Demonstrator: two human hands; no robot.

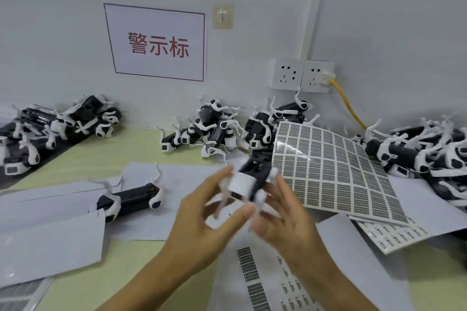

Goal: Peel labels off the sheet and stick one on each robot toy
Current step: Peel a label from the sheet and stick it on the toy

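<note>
1. Robot toy, black and white and blurred, is held up above the table between both hands, its white face plate turned toward the camera.
2. Left hand grips the toy from the left and below, thumb under the white front and fingers reaching up its side.
3. Right hand holds the toy's right side, fingers curled against its white legs.
4. Label sheet, a grid of small grey printed labels, lies just behind the right hand, its far edge propped on the toys behind it; some cells along its near left edge look peeled.
5. Partly used strip sheet lies on the table under the wrists, with a few label blocks left on it.
6. Single robot toy lies on its side on white backing paper to the left.
7. Piles of robot toys sit along the wall: a left pile, a middle pile, a right pile.
8. Red-framed sign with red characters hangs on the wall, beside twin wall sockets with a yellow cable plugged in.
</note>
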